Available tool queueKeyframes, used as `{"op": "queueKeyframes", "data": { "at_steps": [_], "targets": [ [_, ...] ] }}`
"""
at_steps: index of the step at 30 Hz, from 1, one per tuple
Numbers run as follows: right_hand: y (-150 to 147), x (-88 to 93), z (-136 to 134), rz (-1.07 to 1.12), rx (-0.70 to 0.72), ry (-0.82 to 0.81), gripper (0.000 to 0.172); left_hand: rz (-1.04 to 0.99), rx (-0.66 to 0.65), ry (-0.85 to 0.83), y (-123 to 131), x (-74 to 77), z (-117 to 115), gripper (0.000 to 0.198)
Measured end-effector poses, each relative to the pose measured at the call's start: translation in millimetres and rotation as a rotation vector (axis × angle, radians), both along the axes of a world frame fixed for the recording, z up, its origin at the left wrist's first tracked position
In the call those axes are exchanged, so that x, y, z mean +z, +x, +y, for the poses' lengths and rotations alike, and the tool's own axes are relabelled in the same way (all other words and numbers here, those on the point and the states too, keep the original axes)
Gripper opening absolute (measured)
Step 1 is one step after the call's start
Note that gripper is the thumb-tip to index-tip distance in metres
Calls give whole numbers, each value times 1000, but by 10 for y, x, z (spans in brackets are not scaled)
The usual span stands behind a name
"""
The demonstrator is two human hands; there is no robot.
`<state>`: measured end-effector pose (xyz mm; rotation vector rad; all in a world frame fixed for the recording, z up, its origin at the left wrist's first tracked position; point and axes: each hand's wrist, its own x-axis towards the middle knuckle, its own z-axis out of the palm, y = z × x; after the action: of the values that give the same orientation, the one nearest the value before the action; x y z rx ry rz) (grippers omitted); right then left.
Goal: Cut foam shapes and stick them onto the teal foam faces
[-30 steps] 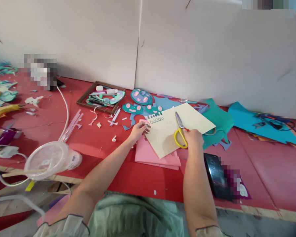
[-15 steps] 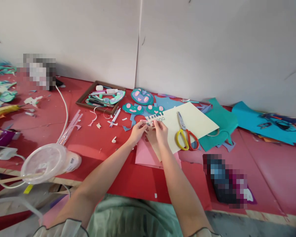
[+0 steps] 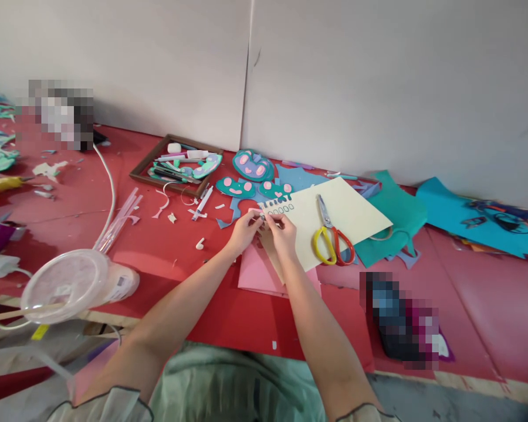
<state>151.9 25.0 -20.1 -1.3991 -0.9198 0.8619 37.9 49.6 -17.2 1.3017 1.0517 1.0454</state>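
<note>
My left hand (image 3: 245, 230) and my right hand (image 3: 283, 232) meet at the fingertips, both closed on something too small to make out. They are over the left corner of a cream sheet (image 3: 352, 211), which has a row of small drawn ovals and notches cut in its upper left edge. Scissors (image 3: 328, 231) with one yellow and one red handle lie on that sheet, right of my right hand. Beneath the sheet shows pink foam (image 3: 255, 272). Beyond my hands sit teal and purple cut-out shapes (image 3: 253, 166) with pink spots.
A brown tray (image 3: 147, 167) holds pens and blades. At the left stand a lidded plastic tub (image 3: 66, 284) and clear sticks (image 3: 121, 220). Teal sheets (image 3: 391, 205) and blue sheets (image 3: 453, 211) lie right. A blurred dark object (image 3: 389, 319) is near the front edge.
The fingertips of both hands have drawn closer together, and the hands have shifted slightly. The whole view has moved a little; the scissors and sheet stay in place.
</note>
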Motion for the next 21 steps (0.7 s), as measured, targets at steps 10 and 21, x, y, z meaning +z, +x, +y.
{"op": "queueKeyframes", "data": {
  "at_steps": [10,21],
  "targets": [
    [7,-46,4,-40,28,-9,31,88,52,47,-17,29,-37,3],
    [15,-7,-2,-49,52,-42,32,150,122,77,-17,75,-52,10]
  ]
}}
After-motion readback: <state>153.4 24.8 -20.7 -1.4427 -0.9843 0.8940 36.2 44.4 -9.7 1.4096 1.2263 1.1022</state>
